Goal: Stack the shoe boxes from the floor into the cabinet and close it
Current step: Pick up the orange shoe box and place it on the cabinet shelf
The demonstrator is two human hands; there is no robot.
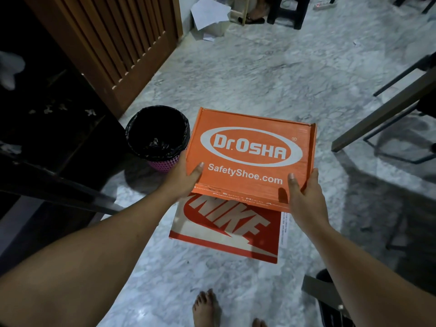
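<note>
An orange Dr.Osha shoe box [252, 147] is gripped from both sides and seems lifted above the floor. My left hand [186, 175] holds its left near corner, thumb on the lid. My right hand [304, 192] clasps its right near corner. Beneath it a red and white Nike shoe box [226, 230] lies flat on the marble floor, partly hidden by the orange box. The dark open cabinet [59, 119] stands at the left, its slatted wooden door [113, 43] swung outward.
A pink bin with a black liner [158, 135] stands by the cabinet, just left of the orange box. A table leg and chair frame [387, 119] are at the right. Papers [210, 13] and a dark stool [290, 10] lie far back. My bare feet [207, 308] are at the bottom.
</note>
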